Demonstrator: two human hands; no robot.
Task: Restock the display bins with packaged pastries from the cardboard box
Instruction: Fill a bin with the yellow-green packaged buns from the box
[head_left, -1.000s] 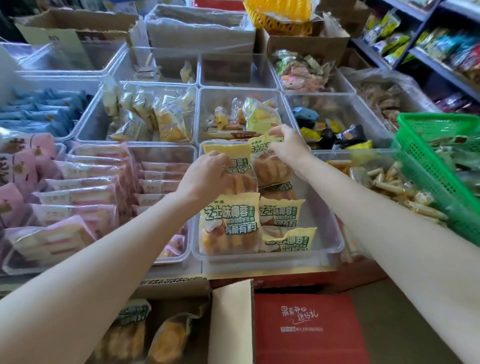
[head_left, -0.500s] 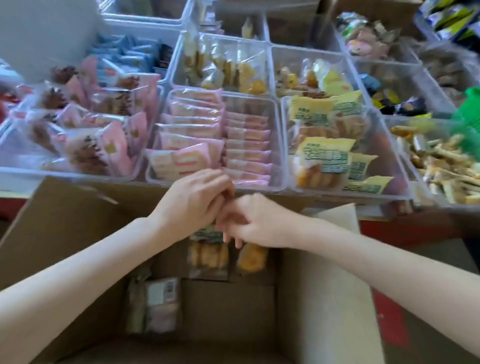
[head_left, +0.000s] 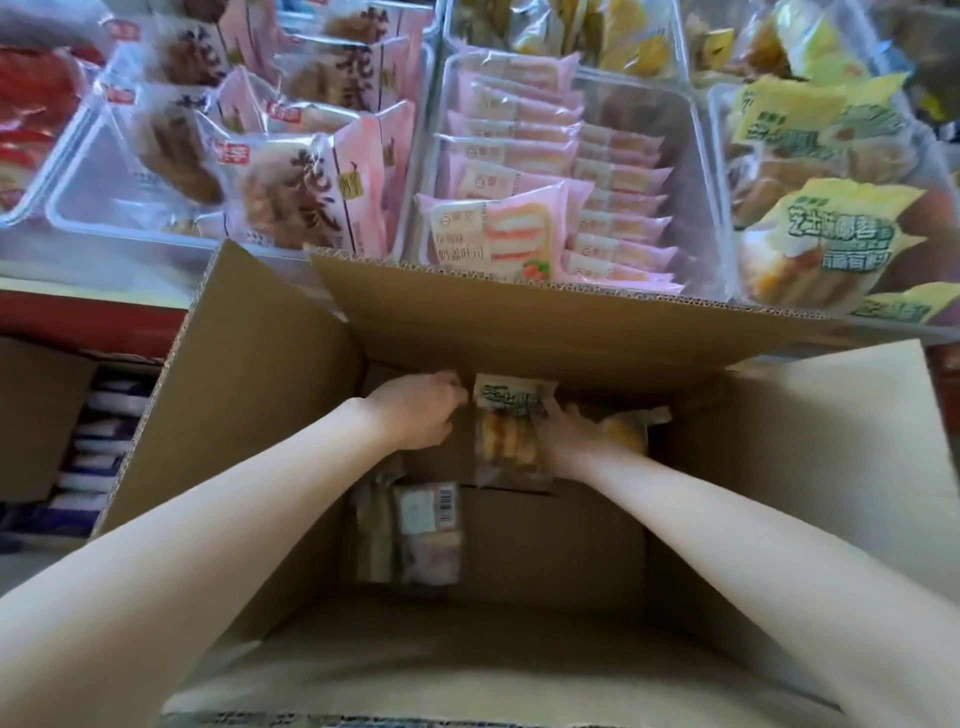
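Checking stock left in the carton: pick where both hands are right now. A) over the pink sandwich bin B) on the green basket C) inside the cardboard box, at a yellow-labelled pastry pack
C: the left hand and right hand flank the yellow-labelled pastry pack deep inside the cardboard box.

Red packets far left; blue-white packs stacked under red shelf edge.

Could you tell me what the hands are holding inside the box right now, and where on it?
The right hand grips a yellow-topped pastry packet by its right edge. The left hand is curled beside the packet's top left corner; whether it grips it cannot be told.
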